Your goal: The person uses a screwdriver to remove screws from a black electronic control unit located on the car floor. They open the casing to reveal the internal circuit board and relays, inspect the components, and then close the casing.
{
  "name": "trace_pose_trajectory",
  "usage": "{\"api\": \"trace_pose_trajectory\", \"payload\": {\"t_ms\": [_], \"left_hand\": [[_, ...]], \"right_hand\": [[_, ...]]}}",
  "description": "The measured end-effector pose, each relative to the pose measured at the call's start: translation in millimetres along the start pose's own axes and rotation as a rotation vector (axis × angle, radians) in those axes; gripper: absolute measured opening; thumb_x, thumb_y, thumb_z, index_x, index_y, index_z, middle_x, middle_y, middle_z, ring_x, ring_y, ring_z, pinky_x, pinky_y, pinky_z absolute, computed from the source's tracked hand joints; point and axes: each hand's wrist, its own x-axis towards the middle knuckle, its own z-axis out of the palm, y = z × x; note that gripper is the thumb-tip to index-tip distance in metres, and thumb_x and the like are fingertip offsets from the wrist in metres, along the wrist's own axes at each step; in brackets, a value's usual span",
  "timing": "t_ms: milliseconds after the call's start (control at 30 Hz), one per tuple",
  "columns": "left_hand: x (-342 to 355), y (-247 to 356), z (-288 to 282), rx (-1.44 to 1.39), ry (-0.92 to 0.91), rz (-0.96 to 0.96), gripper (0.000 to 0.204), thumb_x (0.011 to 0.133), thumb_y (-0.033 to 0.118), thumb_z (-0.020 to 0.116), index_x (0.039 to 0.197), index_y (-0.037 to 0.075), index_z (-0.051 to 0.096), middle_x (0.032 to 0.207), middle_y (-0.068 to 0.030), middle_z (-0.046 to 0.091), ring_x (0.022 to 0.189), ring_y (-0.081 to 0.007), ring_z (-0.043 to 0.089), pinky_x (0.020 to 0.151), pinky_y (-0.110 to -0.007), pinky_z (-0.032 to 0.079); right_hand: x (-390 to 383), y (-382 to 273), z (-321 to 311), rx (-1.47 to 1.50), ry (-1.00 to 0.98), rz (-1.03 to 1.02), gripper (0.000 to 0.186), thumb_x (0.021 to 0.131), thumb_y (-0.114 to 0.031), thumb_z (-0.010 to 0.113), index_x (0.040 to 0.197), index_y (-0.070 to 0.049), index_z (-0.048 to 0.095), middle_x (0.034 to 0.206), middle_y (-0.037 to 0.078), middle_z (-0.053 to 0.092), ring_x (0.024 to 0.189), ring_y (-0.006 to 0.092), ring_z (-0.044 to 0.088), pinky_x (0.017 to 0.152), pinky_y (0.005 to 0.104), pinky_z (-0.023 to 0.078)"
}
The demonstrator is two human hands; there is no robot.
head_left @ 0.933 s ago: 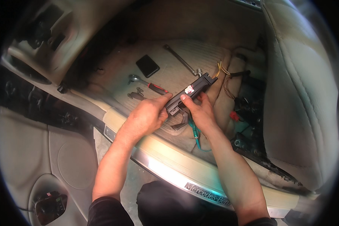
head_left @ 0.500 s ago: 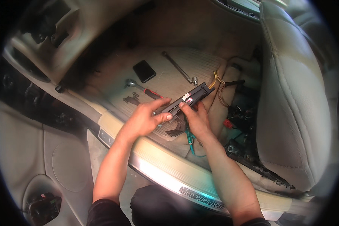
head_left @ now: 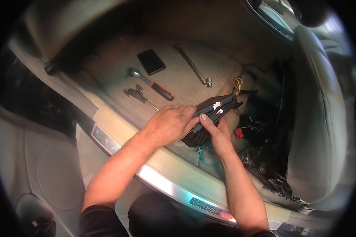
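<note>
A long black plastic housing point(head_left: 228, 101) with small red-and-white stickers is held between my hands, tilted up toward the right. My left hand point(head_left: 169, 124) is closed around its near left end, the fingers over the top. My right hand point(head_left: 219, 136) grips it from below and the right, thumb pressed on the near face. Thin yellow wires point(head_left: 238, 83) loop at the housing's far right end. Below it, partly hidden by my hands, is a dark ribbed part point(head_left: 195, 139). A teal tool point(head_left: 201, 154) with a thin cable lies under that.
On the floor mat are a black phone-like slab point(head_left: 151, 61), a red-and-black ratchet point(head_left: 151, 82), a screwdriver point(head_left: 137, 95) and a long bar with a socket point(head_left: 192, 65). Loose wiring with a red connector point(head_left: 239, 133) lies beside the seat point(head_left: 316, 118). The door sill point(head_left: 162, 177) runs nearest me.
The view has shifted. The housing has moved to the right and turned, showing more of its end. My left hand has slid over its near end, and the screwdriver shows more fully.
</note>
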Motion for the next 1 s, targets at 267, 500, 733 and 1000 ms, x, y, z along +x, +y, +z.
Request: {"api": "trace_pose_trajectory", "payload": {"t_ms": [267,500,733,1000], "left_hand": [[-6,1,-16,-0.246,-0.096,-0.242,0.023,0.093,0.022,0.065,0.096,0.0,0.061,0.089,-0.0224,0.069,0.087,-0.0411,0.066,0.076,-0.049,0.052],[-4,-19,-32,-0.181,-0.076,-0.352,0.023,0.094,0.018,0.065,0.108,0.0,0.064,0.082,-0.0233,0.067,0.081,-0.0403,0.067,0.073,-0.045,0.051],[-7,-41,-34,-0.155,0.146,-0.554,0.023,0.097,0.018,0.062,0.107,-0.002,0.064,0.082,-0.0201,0.067,0.071,-0.0324,0.068,0.068,-0.041,0.053],[-2,-69,-35,-0.374,0.224,-0.879,0.025,0.101,0.017,0.057,0.112,-0.003,0.066,0.09,-0.0121,0.07,0.072,-0.0187,0.066,0.064,-0.032,0.057]], "right_hand": [[-4,8,-10,0.09,-0.076,0.077,0.058,0.085,-0.004,0.07,0.135,-0.003,0.041,0.116,0.007,0.062,0.11,0.0179,0.059,0.099,0.0333,0.046],[-4,9,-15,0.089,-0.041,0.129,0.045,0.08,-0.006,0.064,0.124,-0.002,0.054,0.114,0.008,0.064,0.109,0.0201,0.06,0.099,0.0351,0.046],[-3,16,-27,0.293,0.002,0.086,0.058,0.069,-0.013,0.055,0.125,0.003,0.056,0.116,0.015,0.064,0.105,0.03,0.063,0.099,0.0419,0.05],[-10,3,-18,0.428,-0.024,-0.046,0.06,0.068,-0.006,0.056,0.127,0.002,0.054,0.119,0.013,0.063,0.112,0.029,0.059,0.104,0.0407,0.044]]}}
